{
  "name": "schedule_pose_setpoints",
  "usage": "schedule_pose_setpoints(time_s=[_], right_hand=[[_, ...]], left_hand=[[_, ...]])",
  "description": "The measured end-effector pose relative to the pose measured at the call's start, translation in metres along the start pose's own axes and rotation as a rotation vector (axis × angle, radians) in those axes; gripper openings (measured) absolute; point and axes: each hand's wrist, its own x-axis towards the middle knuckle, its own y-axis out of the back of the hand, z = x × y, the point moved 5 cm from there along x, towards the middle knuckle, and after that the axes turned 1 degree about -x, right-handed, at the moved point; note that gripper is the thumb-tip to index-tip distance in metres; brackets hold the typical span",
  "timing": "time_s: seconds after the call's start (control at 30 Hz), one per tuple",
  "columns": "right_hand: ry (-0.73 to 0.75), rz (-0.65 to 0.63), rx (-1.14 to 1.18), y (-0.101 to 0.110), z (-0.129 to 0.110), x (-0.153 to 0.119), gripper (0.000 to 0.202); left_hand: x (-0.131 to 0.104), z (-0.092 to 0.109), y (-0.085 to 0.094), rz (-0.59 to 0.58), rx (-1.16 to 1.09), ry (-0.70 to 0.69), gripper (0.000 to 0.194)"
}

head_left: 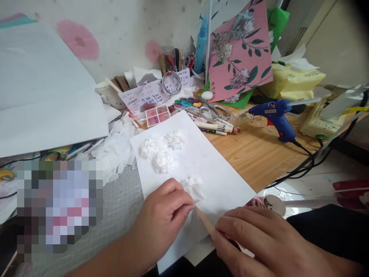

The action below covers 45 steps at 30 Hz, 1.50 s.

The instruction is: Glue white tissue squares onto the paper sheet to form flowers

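My left hand [165, 215] is over the white sheet of paper [213, 165], its thumb and forefinger pinched together. What lies between these fingertips is too small to make out. Just beyond them is a small ruffled piece of white tissue paper [194, 187]. My right hand [253, 238] grips a flat wooden craft stick [204, 219], whose far tip reaches the left fingertips. Farther up the sheet sit three fluffy white paper flower clusters, one at the left [151, 147], one at the right [175, 139] and one nearer [163, 161].
A blue hot glue gun [273, 115] stands at the right, its cord hanging off the table edge. Scissors [215, 111] and pens lie behind the sheet. Torn tissue scraps [117, 148] cover the left side, beside a grey cutting mat [121, 207]. A pink flower picture [239, 54] leans at the back.
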Motion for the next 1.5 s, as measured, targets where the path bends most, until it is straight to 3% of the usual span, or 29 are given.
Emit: schedule_pose_setpoints(time_s=[0.3,0.43,0.77,1.07,1.33,1.5], right_hand=[[0.054,-0.078,-0.062,-0.013,-0.001,-0.007,0.028],[0.064,-0.007,-0.095,-0.015,-0.003,-0.006,0.024],[0.084,-0.004,-0.104,-0.013,-0.003,-0.001,0.03],[0.006,-0.135,-0.06,-0.013,-0.005,-0.006,0.036],[0.052,-0.04,-0.068,-0.018,-0.005,0.002,0.03],[-0.055,0.085,-0.108,-0.003,-0.002,-0.002,0.025]], left_hand=[[0.002,0.0,0.002,0.019,0.017,0.03,0.017],[0.003,0.002,0.003,0.027,0.05,0.042,0.018],[-0.001,0.003,0.004,0.057,0.115,-0.006,0.018],[0.003,0.001,0.003,0.055,0.082,0.0,0.019],[0.001,0.0,0.002,0.024,0.098,-0.003,0.018],[0.0,0.001,0.002,0.038,0.102,-0.033,0.021]])
